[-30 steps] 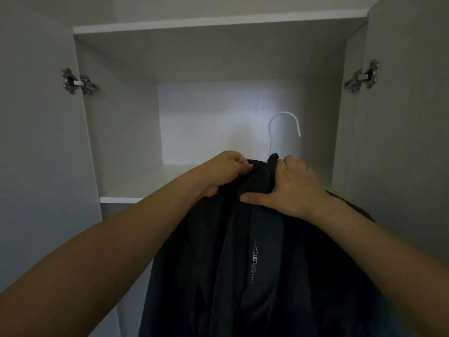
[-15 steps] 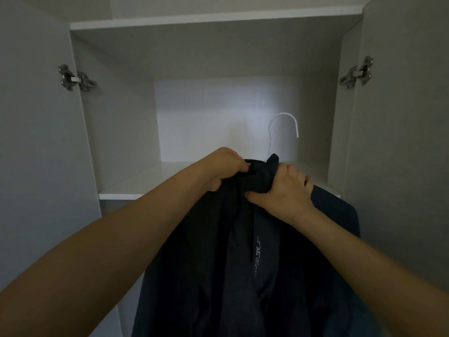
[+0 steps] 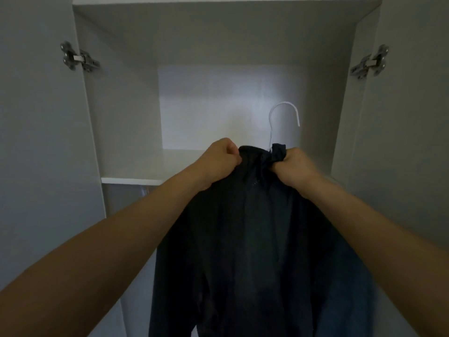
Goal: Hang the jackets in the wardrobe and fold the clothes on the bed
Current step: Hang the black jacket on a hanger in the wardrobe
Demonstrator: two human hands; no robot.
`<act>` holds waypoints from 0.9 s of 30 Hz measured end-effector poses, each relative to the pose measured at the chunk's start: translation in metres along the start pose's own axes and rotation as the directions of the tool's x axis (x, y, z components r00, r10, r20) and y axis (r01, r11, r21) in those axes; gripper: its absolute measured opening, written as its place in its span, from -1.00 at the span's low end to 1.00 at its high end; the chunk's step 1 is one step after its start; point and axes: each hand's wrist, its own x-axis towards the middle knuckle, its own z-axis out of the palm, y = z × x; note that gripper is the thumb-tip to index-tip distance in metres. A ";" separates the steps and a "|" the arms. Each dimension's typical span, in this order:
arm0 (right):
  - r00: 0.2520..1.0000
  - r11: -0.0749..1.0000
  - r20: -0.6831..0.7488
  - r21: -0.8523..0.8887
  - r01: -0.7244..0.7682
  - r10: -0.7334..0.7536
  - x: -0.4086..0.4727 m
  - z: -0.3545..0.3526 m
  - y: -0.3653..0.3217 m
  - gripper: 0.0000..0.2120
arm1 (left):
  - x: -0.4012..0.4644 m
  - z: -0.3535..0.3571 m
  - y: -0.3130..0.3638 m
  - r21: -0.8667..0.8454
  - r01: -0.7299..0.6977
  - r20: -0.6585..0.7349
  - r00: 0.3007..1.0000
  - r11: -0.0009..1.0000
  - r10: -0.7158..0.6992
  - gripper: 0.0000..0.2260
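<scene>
A dark jacket hangs from both my hands in front of the open white wardrobe. My left hand grips the collar on its left side. On the collar's right side my right hand is fisted around bunched fabric. A white hanger hook sticks up out of the collar between the hands, just left of the right fist. The rest of the hanger is hidden inside the jacket.
The wardrobe's doors stand open on both sides, with metal hinges at the left and right. A white shelf crosses at hand height, with an upper compartment above it. Below the shelf the space is dim.
My right hand has gone from lying flat on the collar to a fist around the fabric. Both hands pulled slightly apart. The camera view shifted a little downward.
</scene>
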 end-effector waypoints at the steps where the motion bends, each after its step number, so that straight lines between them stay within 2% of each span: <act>1: 1.000 1.000 -0.017 0.018 -0.018 0.018 0.001 0.001 0.000 -0.83 | -0.010 0.004 -0.009 0.181 -0.102 -0.140 0.982 0.978 0.128 -0.91; 2: 0.999 0.999 -0.035 0.038 -0.039 0.040 0.003 0.002 0.000 -0.83 | -0.023 0.012 -0.019 0.316 -0.195 -0.282 0.915 0.928 0.288 -0.85; 3: 0.997 0.996 -0.052 0.062 -0.061 0.064 0.005 0.002 -0.001 -0.84 | -0.042 0.023 -0.030 0.364 -0.278 -0.394 0.818 0.889 0.418 -0.81; 4: 0.994 0.993 -0.062 0.091 -0.081 0.087 0.007 0.002 -0.002 -0.84 | -0.064 0.038 -0.041 0.358 -0.344 -0.446 0.754 0.868 0.482 -0.81; 5: 0.992 0.987 -0.068 0.127 -0.095 0.104 0.008 0.002 -0.004 -0.85 | -0.088 0.057 -0.054 0.337 -0.398 -0.436 0.738 0.854 0.516 -0.82; 6: 0.991 0.982 -0.071 0.161 -0.102 0.115 0.009 0.002 -0.006 -0.86 | -0.111 0.079 -0.070 0.312 -0.425 -0.368 0.770 0.850 0.521 -0.83; 7: 0.990 0.977 -0.072 0.188 -0.106 0.121 0.010 0.002 -0.008 -0.86 | -0.129 0.101 -0.086 0.280 -0.389 -0.253 0.852 0.878 0.458 -0.79; 8: 0.990 0.973 -0.073 0.204 -0.107 0.124 0.011 0.002 -0.011 -0.87 | -0.144 0.121 -0.100 0.256 -0.284 -0.133 0.937 0.924 0.324 -0.69; 9: 0.990 0.970 -0.070 0.216 -0.107 0.125 0.011 0.004 -0.014 -0.88 | -0.154 0.138 -0.115 0.266 -0.139 -0.049 0.986 0.954 0.158 -0.55; 11: 0.991 0.964 -0.055 0.245 -0.107 0.124 0.009 0.008 -0.020 -0.90 | -0.156 0.159 -0.143 0.339 0.095 -0.070 0.995 0.936 -0.075 -0.38; 14: 0.991 0.952 -0.045 0.285 -0.111 0.129 0.007 0.012 -0.026 -0.88 | -0.143 0.152 -0.175 0.424 0.289 -0.189 0.955 0.858 -0.228 -0.39; 16: 0.989 0.936 -0.034 0.331 -0.123 0.142 0.004 0.014 -0.027 -0.86 | -0.139 0.148 -0.191 0.391 0.365 -0.191 0.930 0.845 -0.313 -0.33; 17: 0.988 0.924 -0.030 0.362 -0.128 0.149 0.004 0.015 -0.027 -0.88 | -0.140 0.150 -0.193 0.369 0.372 -0.184 0.928 0.852 -0.325 -0.26; 19: 0.986 0.902 -0.034 0.409 -0.137 0.165 0.004 0.017 -0.025 -0.90 | -0.148 0.159 -0.189 0.371 0.256 -0.217 0.958 0.893 -0.185 -0.19; 21: 0.985 0.884 -0.037 0.449 -0.134 0.168 0.003 0.019 -0.023 -0.89 | -0.157 0.168 -0.189 0.412 0.048 -0.210 0.977 0.910 0.043 -0.33; 22: 0.985 0.875 -0.039 0.465 -0.132 0.170 0.002 0.019 -0.022 -0.88 | -0.156 0.167 -0.192 0.425 -0.016 -0.168 0.981 0.905 0.097 -0.41; 25: 0.983 0.860 -0.037 0.491 -0.139 0.180 0.000 0.019 -0.018 -0.87 | -0.142 0.144 -0.208 0.467 -0.024 -0.076 0.995 0.884 0.067 -0.43; 27: 0.983 0.855 -0.030 0.498 -0.143 0.182 -0.002 0.015 -0.016 -0.89 | -0.132 0.119 -0.213 0.497 -0.084 -0.051 0.991 0.863 0.125 -0.44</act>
